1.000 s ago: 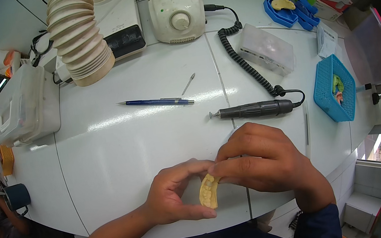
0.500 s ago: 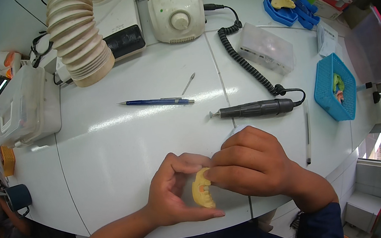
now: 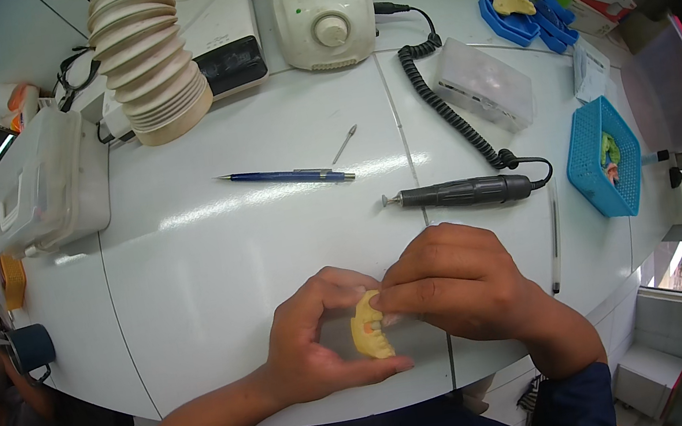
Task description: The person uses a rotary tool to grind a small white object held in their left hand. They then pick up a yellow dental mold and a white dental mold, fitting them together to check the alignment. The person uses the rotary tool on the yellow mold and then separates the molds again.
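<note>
My left hand (image 3: 314,335) is curved round a yellow dental model (image 3: 368,333), arch-shaped, with a small pinkish patch on its inner side. Its thumb lies along the near end, and its fingers reach the far end. My right hand (image 3: 452,284) is closed, its fingertips pressed against the model's upper part. Anything pinched in those fingers is hidden, though a small pale bit shows just under them. Beyond my hands lies a black dental handpiece (image 3: 467,192) with a small disc-like tip. A blue mechanical pencil (image 3: 289,177) and a thin metal bur (image 3: 344,144) rest farther off.
A coiled cord (image 3: 450,115) joins the handpiece to a white control unit (image 3: 325,15). A ribbed hose (image 3: 148,65) hangs at the back left. To the right stand a blue basket (image 3: 589,174), a pen (image 3: 554,242) and a clear box (image 3: 483,83). Another person (image 3: 32,404) sits far left.
The dental model has turned slightly in my hands, and my right fingertips have shifted on it. The bench things appear a little farther right in the picture.
</note>
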A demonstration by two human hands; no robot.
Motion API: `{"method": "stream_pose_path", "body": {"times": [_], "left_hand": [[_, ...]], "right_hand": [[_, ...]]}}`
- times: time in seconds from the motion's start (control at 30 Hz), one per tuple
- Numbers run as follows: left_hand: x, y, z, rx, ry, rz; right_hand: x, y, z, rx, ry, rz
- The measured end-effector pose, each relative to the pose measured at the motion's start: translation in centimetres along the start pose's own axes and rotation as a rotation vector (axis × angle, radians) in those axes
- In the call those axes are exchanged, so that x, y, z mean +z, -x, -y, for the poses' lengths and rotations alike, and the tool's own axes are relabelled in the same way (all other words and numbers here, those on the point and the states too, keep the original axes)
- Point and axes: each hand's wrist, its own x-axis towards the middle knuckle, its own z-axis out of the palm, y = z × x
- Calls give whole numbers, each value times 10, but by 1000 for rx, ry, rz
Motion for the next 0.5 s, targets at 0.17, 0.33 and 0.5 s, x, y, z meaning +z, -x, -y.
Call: {"method": "stream_pose_path", "body": {"times": [0.17,0.33,0.5], "left_hand": [[1,1,0,-22,4,-51],[-5,-1,0,-25,-1,109],[-6,0,4,-29,79,84]], "right_hand": [[-1,-1,3,-23,63,13],[0,-2,1,-60,88,-5],[-3,-2,-3,-81,110,-9]]}}
